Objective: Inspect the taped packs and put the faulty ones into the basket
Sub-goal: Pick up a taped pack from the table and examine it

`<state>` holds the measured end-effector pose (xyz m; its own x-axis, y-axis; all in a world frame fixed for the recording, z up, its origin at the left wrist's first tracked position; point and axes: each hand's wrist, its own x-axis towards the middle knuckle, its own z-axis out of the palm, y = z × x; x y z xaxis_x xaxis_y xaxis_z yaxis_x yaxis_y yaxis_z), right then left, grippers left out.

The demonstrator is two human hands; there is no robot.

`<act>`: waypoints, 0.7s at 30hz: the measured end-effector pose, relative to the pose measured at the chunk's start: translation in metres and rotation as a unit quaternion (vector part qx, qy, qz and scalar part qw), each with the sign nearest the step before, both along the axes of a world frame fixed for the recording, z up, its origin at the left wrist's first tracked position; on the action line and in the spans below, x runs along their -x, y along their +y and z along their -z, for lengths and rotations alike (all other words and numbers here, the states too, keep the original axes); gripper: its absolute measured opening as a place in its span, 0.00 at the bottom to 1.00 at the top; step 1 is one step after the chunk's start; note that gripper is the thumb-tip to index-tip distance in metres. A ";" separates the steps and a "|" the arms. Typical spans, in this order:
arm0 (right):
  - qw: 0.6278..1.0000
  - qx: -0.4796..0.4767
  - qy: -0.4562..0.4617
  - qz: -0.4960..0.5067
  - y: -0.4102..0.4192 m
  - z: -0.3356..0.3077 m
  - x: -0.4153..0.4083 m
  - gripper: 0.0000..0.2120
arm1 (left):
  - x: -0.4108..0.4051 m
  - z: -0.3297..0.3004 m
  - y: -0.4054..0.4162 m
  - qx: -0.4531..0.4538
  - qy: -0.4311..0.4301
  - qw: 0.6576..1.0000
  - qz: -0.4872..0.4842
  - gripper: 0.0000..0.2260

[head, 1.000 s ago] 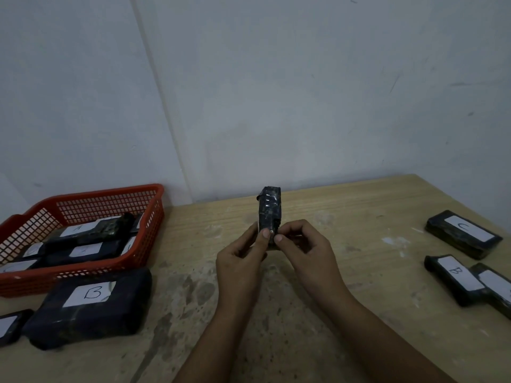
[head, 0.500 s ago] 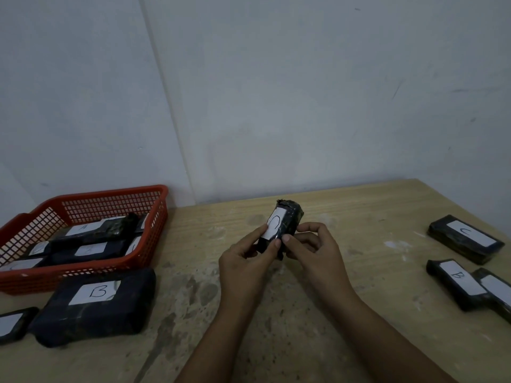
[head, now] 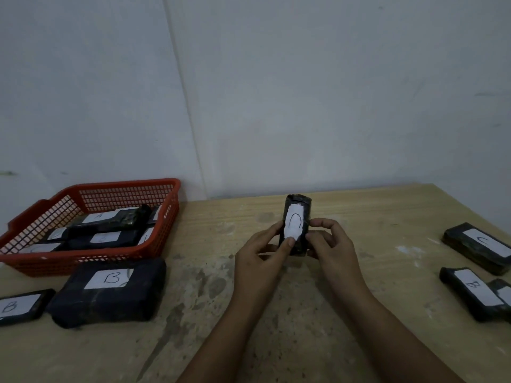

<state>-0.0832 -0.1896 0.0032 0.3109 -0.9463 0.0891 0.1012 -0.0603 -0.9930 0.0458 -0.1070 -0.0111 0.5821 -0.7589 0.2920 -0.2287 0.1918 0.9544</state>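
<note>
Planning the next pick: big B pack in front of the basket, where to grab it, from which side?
Take the big B pack from above, across its short span, near and far long edges. It lies flat and bulky, with the red basket close behind, so a low approach from the rear looks cramped.

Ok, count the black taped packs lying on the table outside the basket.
5. Left, before the red mesh basket: small black B pack, bulky black B pack. Right: black C pack, slim black B pack, black pack cut by the frame edge. Others may be off-frame.
</note>
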 end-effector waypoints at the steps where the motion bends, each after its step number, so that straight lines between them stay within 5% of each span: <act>1: 1.000 0.006 0.001 -0.008 0.002 -0.002 0.000 0.09 | 0.000 -0.002 0.000 0.000 0.013 1.000 -0.006 0.23; 4: 0.998 0.040 0.008 -0.039 0.009 -0.006 -0.001 0.10 | -0.006 -0.009 0.002 -0.018 0.040 0.999 -0.010 0.28; 9: 0.990 0.115 0.038 -0.068 0.019 -0.021 -0.015 0.12 | -0.032 -0.037 0.019 -0.009 0.056 0.998 -0.011 0.22; 13: 0.970 0.186 0.111 -0.108 0.028 -0.045 -0.045 0.27 | -0.066 -0.072 0.040 0.014 0.102 0.994 -0.035 0.16; 21: 0.951 0.242 0.117 -0.149 0.037 -0.085 -0.152 0.20 | -0.173 -0.114 0.108 -0.032 0.017 0.997 -0.069 0.10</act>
<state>0.0688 -0.1530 0.0885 0.6241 -0.6780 0.3884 -0.0342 -0.5203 -0.8533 0.2186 0.0010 0.1030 0.6907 -0.6881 0.2226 -0.2149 0.0986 0.9716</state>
